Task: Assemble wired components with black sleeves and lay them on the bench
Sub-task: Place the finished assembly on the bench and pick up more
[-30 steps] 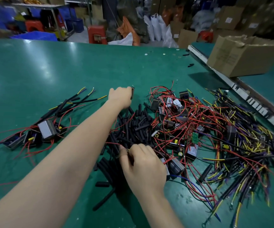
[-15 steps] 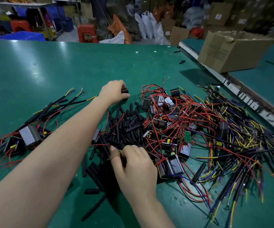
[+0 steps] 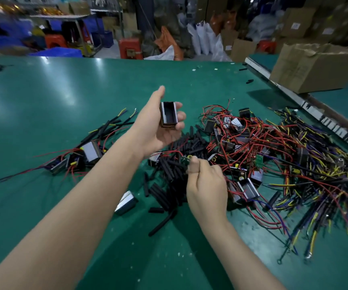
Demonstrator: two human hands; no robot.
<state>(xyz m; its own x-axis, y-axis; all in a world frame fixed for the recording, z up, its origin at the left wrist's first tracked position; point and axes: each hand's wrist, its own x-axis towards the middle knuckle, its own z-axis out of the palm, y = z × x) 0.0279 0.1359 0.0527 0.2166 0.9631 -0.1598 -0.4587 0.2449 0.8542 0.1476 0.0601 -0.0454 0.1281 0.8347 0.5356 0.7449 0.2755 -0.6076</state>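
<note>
Head view: both bare forearms reach out over a green bench (image 3: 43, 97), the camera looking forward and down.
Right hand (image 3: 207, 185): nearest the camera, fingers curled in, thumb tip pressed against the forefinger, pinching a small green wired part (image 3: 186, 160) with a yellow spot; red leads run away from the pinch.
Below the right fingers: a heap of loose black sleeves (image 3: 168, 185), short tubes lying in all directions; one longer bent tube lies nearer the camera than the rest.
Left of the right wrist: a single grey-faced housing (image 3: 127, 203) lying on the bench by itself at the edge of the sleeves.
Right of the right fingers: a dense tangle of red-wired components (image 3: 242, 143), grey and black housings mixed in; beyond it to the right, a bundle of yellow and purple leads (image 3: 315, 174).
Left hand (image 3: 158, 126): raised above the bench, palm up, thumb stretched away, fingers wrapped loosely around a small black open-topped casing (image 3: 168, 117) held upright on the fingertips.
Left of the left forearm: a finished group (image 3: 81, 155) of housings with red wires and black-sleeved leads laid out flat on the bench, well apart from the main heap.
Far right: a cardboard box (image 3: 315, 68) on a neighbouring bench.
Farthest: stools, sacks and cartons, blurred.
</note>
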